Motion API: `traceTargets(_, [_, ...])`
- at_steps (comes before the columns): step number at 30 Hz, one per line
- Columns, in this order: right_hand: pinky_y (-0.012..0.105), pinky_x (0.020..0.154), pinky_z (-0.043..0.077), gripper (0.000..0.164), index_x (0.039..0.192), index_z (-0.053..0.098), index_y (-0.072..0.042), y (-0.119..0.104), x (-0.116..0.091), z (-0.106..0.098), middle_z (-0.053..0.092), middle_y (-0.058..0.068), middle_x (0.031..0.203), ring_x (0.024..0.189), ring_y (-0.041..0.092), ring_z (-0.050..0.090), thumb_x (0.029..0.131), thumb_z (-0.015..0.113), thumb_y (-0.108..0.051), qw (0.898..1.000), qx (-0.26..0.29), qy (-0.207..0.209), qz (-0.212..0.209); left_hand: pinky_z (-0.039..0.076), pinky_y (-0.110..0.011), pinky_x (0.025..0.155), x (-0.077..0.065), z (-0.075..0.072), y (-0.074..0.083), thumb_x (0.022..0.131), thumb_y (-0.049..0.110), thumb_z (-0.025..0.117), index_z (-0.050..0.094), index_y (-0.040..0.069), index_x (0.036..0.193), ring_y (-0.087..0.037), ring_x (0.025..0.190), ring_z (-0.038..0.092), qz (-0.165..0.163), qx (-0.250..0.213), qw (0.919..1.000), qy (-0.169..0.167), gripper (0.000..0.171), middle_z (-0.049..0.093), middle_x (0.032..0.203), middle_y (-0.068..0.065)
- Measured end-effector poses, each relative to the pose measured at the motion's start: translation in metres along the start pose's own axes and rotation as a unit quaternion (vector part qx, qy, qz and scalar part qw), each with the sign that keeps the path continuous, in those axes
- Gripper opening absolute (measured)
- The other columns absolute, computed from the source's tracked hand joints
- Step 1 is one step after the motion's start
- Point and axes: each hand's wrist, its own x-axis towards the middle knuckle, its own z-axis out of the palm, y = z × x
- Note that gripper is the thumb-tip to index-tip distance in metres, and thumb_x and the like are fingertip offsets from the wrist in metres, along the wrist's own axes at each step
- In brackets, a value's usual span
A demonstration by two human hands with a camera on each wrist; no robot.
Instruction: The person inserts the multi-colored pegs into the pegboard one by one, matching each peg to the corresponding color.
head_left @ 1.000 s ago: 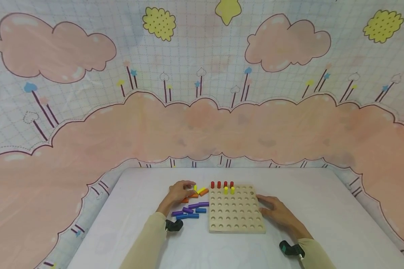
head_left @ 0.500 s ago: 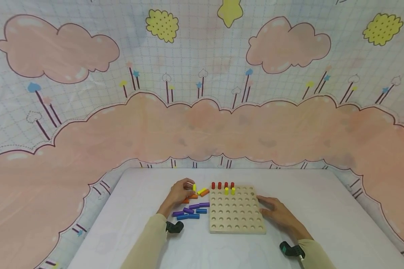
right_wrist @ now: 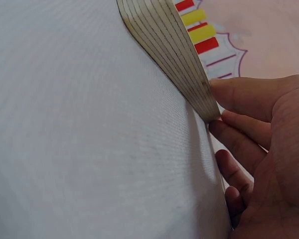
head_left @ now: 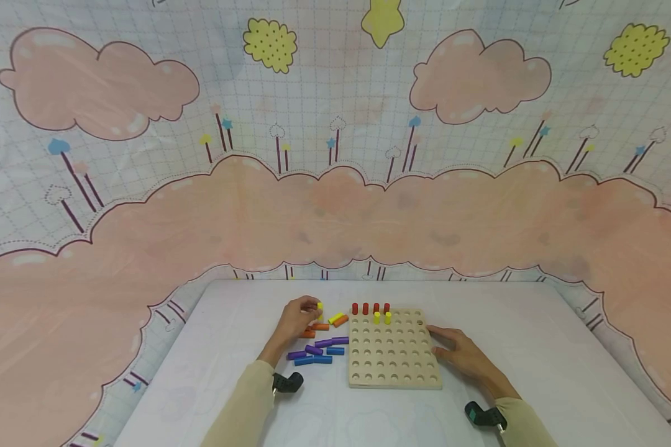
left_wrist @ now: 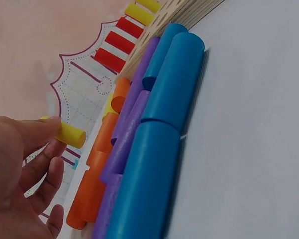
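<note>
My left hand (head_left: pixel 297 316) pinches a yellow peg (left_wrist: pixel 72 135) between thumb and fingers, raised beside the loose pegs; the other fingers curl loosely below. A square wooden pegboard (head_left: pixel 394 354) with rows of holes lies on the table. Several red pegs (head_left: pixel 366 308) stand along its back row, and two yellow pegs (head_left: pixel 388 318) stand in front of them. At the board's right side, my right hand (head_left: pixel 470 360) touches the edge with thumb and fingertips, the fingers fairly straight; the right wrist view shows the thumb (right_wrist: pixel 239 94) against the board's layered edge (right_wrist: pixel 164 55).
Left of the board lie loose pegs: another yellow one (head_left: pixel 335 318), orange ones (head_left: pixel 341 321), purple ones (head_left: pixel 340 340) and blue ones (left_wrist: pixel 174 79). A white table (head_left: pixel 391 419) carries everything, with a patterned cloth (head_left: pixel 335 217) behind it.
The left hand has lifted the yellow peg slightly up and to the left, away from the loose pegs. My right hand stays at the board's edge.
</note>
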Motion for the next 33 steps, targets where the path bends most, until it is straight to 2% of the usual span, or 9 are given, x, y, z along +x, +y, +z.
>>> traceTargets(2, [0.069, 0.115, 0.015, 0.055, 0.142, 0.052, -0.012, 0.000, 0.000, 0.001, 0.041, 0.018, 0.152, 0.145, 0.046, 0.024, 0.091, 0.067, -0.024, 1.000, -0.006, 0.000, 0.005, 0.054, -0.033, 0.086, -0.002, -0.001, 0.000, 0.094, 0.019, 0.065, 0.066, 0.012, 0.118, -0.021, 0.098, 0.058, 0.002, -0.001, 1.0000, 0.005, 0.025, 0.066, 0.110, -0.007])
traceTargets(10, [0.070, 0.115, 0.012, 0.055, 0.142, 0.053, -0.016, 0.004, 0.001, 0.001, 0.039, 0.017, 0.154, 0.146, 0.046, 0.022, 0.090, 0.068, -0.025, 1.000, -0.008, 0.005, 0.021, 0.054, -0.039, 0.092, -0.012, -0.008, 0.007, 0.094, 0.019, 0.066, 0.067, 0.012, 0.116, -0.022, 0.103, 0.059, 0.046, 0.007, 0.9987, 0.020, 0.023, 0.067, 0.109, -0.006])
traceTargets(20, [0.070, 0.114, 0.013, 0.055, 0.142, 0.052, -0.018, 0.001, 0.000, 0.000, 0.037, 0.018, 0.155, 0.146, 0.047, 0.021, 0.090, 0.067, -0.027, 0.999, -0.015, 0.007, 0.033, 0.051, -0.043, 0.096, -0.021, -0.009, 0.018, 0.093, 0.021, 0.068, 0.067, 0.015, 0.115, -0.022, 0.106, 0.059, 0.063, -0.004, 0.9975, 0.031, 0.023, 0.068, 0.109, -0.003])
traceTargets(28, [0.069, 0.115, 0.014, 0.054, 0.142, 0.052, -0.019, 0.002, 0.001, 0.001, 0.038, 0.016, 0.155, 0.147, 0.045, 0.021, 0.091, 0.066, -0.027, 0.999, -0.018, 0.009, 0.042, 0.044, -0.049, 0.100, -0.029, 0.002, 0.027, 0.090, 0.020, 0.070, 0.068, 0.014, 0.109, -0.024, 0.107, 0.057, 0.098, -0.029, 0.9943, 0.029, 0.019, 0.067, 0.105, -0.002])
traceTargets(33, [0.069, 0.114, 0.014, 0.053, 0.143, 0.052, -0.017, 0.001, 0.001, 0.002, 0.038, 0.017, 0.154, 0.146, 0.046, 0.023, 0.092, 0.065, -0.026, 0.999, -0.023, 0.010, 0.032, 0.048, -0.047, 0.097, -0.032, 0.014, 0.034, 0.090, 0.019, 0.070, 0.068, 0.016, 0.108, -0.027, 0.108, 0.057, 0.093, -0.034, 0.9947, 0.027, 0.019, 0.067, 0.106, -0.002])
